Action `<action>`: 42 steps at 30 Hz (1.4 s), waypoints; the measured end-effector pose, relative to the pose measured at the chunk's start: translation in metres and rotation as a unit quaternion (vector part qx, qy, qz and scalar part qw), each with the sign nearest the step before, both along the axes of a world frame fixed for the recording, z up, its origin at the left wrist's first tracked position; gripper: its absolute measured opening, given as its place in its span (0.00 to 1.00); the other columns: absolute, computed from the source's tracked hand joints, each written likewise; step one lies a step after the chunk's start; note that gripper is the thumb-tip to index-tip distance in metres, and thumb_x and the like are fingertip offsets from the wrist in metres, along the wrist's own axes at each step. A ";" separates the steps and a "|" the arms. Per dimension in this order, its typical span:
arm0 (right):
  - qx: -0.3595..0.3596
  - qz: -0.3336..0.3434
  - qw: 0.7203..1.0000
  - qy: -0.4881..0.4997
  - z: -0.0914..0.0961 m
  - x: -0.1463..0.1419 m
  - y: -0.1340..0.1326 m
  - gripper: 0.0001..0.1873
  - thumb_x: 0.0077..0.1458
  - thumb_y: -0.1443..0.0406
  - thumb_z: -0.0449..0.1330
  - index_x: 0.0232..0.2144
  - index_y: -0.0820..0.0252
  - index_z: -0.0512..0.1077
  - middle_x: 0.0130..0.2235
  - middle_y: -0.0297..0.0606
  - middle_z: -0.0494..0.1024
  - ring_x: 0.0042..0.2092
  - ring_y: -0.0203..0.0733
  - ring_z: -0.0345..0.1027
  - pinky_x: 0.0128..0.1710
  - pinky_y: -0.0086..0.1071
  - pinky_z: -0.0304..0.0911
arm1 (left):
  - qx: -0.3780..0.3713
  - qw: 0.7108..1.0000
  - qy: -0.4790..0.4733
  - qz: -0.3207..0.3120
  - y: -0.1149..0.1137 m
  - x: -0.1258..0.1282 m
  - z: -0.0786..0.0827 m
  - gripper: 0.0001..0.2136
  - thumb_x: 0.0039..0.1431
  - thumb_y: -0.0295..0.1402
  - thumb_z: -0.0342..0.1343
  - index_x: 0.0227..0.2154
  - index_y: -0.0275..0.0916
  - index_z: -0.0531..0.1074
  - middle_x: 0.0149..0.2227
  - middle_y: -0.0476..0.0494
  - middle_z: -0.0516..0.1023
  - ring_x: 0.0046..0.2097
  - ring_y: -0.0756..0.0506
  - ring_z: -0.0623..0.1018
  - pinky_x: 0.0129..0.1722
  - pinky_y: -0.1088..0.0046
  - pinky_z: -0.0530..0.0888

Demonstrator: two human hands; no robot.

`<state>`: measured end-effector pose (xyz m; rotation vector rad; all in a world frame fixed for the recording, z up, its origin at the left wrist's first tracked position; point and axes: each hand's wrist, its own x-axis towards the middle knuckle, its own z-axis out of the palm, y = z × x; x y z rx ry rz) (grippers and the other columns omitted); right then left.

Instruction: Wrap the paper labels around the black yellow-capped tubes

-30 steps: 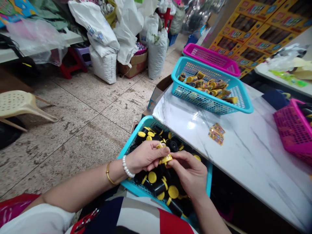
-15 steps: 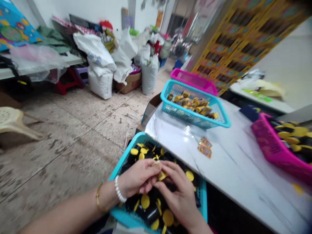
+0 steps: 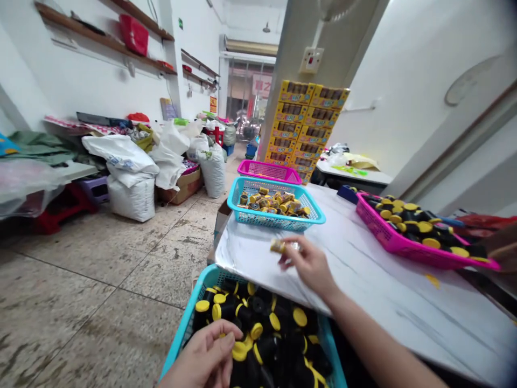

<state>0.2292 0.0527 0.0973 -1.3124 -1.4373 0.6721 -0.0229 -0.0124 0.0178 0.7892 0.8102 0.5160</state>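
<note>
- Far left, 9 o'clock: white woven sacks slumped on the tiled floor.
- 7 o'clock: the left hand has dropped back to the basket, fingers curled narrow just above the caps; whether it grips anything, can't tell.
- 6 o'clock: the lower teal basket sits packed with black containers with yellow caps.
- 12 o'clock: a teal basket of yellow-wrapped rolls, a magenta basket behind it, and stacked yellow boxes beyond.
- 5 o'clock: hands now apart! The right hand has moved out over the marble table, pinching a small yellow-and-silver piece, slightly blurred, at its fingertips.
- 3 o'clock: a pink basket holds more capped containers.
</note>
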 end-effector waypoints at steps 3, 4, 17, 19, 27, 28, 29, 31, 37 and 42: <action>0.035 -0.095 0.995 0.013 0.028 0.044 0.057 0.23 0.58 0.52 0.56 0.49 0.61 0.68 0.39 0.41 0.78 0.26 0.37 0.74 0.22 0.30 0.70 | 0.004 1.000 0.008 0.002 -0.004 -0.005 -0.003 0.23 0.51 0.53 0.61 0.38 0.37 0.67 0.16 0.53 0.69 0.13 0.58 0.57 0.13 0.83 0.47; 0.036 -0.125 0.991 -0.034 0.035 0.056 0.068 0.25 0.58 0.52 0.55 0.52 0.61 0.67 0.43 0.44 0.77 0.23 0.35 0.72 0.20 0.30 0.68 | 0.008 1.000 0.011 0.002 -0.004 -0.006 -0.004 0.23 0.51 0.52 0.61 0.37 0.37 0.68 0.17 0.54 0.69 0.12 0.58 0.57 0.13 0.83 0.47; -0.010 -0.217 0.894 -0.391 -0.061 0.085 -0.031 0.14 0.55 0.58 0.59 0.29 0.60 0.80 0.32 0.40 0.77 0.29 0.39 0.68 0.33 0.34 0.62 | 0.052 0.996 0.070 -0.007 -0.009 -0.008 0.011 0.19 0.56 0.49 0.58 0.39 0.37 0.69 0.22 0.54 0.68 0.16 0.58 0.61 0.14 0.84 0.52; -0.006 -0.222 0.896 -0.385 -0.061 0.086 -0.029 0.14 0.56 0.58 0.59 0.27 0.60 0.79 0.31 0.40 0.76 0.29 0.40 0.68 0.33 0.35 0.63 | 0.063 0.995 0.075 -0.020 -0.010 -0.004 0.014 0.19 0.55 0.49 0.59 0.38 0.36 0.69 0.21 0.54 0.67 0.17 0.57 0.62 0.14 0.84 0.53; 0.134 -0.155 0.951 -0.233 -0.040 0.007 -0.063 0.04 0.55 0.65 0.62 0.33 0.55 0.78 0.40 0.40 0.77 0.42 0.44 0.72 0.32 0.34 0.68 | 0.140 0.986 0.085 0.039 0.005 0.035 0.038 0.18 0.55 0.44 0.60 0.41 0.35 0.70 0.28 0.50 0.70 0.23 0.54 0.67 0.21 0.80 0.62; 0.136 -0.122 0.957 -0.226 -0.041 -0.009 -0.072 0.04 0.55 0.66 0.62 0.34 0.54 0.78 0.41 0.40 0.77 0.42 0.44 0.73 0.34 0.34 0.69 | 0.148 0.985 0.070 0.049 0.008 0.040 0.039 0.18 0.54 0.43 0.62 0.41 0.35 0.70 0.30 0.49 0.71 0.25 0.54 0.67 0.23 0.80 0.63; 0.136 -0.090 0.962 -0.219 -0.042 -0.023 -0.080 0.06 0.55 0.68 0.62 0.35 0.54 0.78 0.42 0.40 0.76 0.42 0.43 0.73 0.36 0.35 0.70 | 0.151 0.985 0.053 0.060 0.010 0.044 0.038 0.17 0.53 0.41 0.63 0.41 0.35 0.70 0.32 0.48 0.72 0.27 0.53 0.67 0.24 0.79 0.64; 0.122 -0.042 0.972 -0.196 -0.044 -0.043 -0.093 0.07 0.55 0.69 0.62 0.36 0.53 0.78 0.43 0.41 0.76 0.41 0.43 0.73 0.37 0.35 0.71 | 0.147 0.986 0.028 0.078 0.013 0.045 0.035 0.16 0.51 0.41 0.64 0.37 0.35 0.72 0.31 0.49 0.72 0.27 0.53 0.67 0.26 0.79 0.63; -0.151 0.081 0.984 0.053 -0.045 -0.048 -0.091 0.17 0.57 0.60 0.61 0.48 0.57 0.70 0.41 0.41 0.77 0.32 0.37 0.72 0.22 0.26 0.65 | 0.137 0.989 0.053 0.035 0.015 0.028 0.027 0.13 0.51 0.41 0.62 0.28 0.34 0.73 0.22 0.52 0.69 0.23 0.54 0.64 0.23 0.78 0.60; -0.220 0.099 0.971 0.011 -0.048 -0.052 -0.087 0.16 0.59 0.55 0.58 0.24 0.59 0.67 0.20 0.29 0.68 0.21 0.31 0.59 0.18 0.23 0.56 | 0.178 0.978 0.102 0.032 0.012 0.023 0.030 0.11 0.55 0.39 0.59 0.27 0.35 0.73 0.23 0.50 0.71 0.23 0.53 0.67 0.23 0.79 0.63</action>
